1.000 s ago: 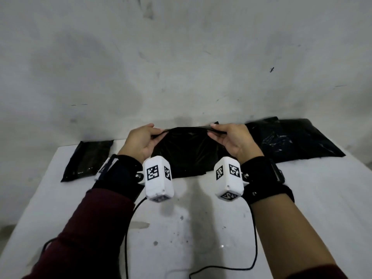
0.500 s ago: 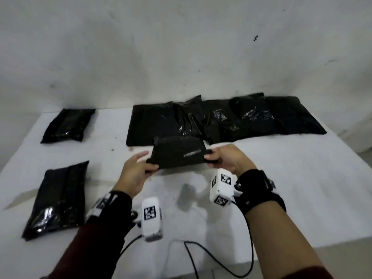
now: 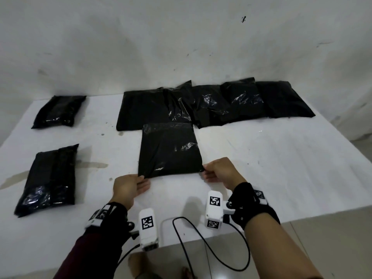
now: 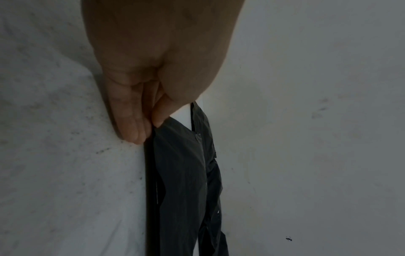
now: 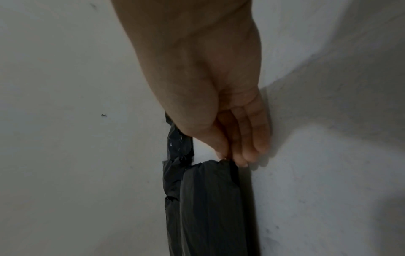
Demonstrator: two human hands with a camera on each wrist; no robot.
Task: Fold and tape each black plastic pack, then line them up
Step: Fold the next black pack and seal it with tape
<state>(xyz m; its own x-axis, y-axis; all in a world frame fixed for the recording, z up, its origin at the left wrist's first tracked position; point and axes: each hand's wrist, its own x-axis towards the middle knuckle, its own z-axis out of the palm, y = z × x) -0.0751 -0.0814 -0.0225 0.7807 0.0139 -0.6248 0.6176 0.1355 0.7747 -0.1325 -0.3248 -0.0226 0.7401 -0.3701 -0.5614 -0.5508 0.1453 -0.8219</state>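
Left hand (image 3: 128, 186) and right hand (image 3: 219, 171) each pinch a near corner of the pack (image 3: 170, 150), holding it flat on the bench (image 3: 281, 168), likely for folding.

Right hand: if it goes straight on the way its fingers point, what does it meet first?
The right hand already pinches the near right corner of the flat black pack, so it would push into that pack first. Depth looks clear.

Black pack (image 3: 170, 150) flat, table ctr
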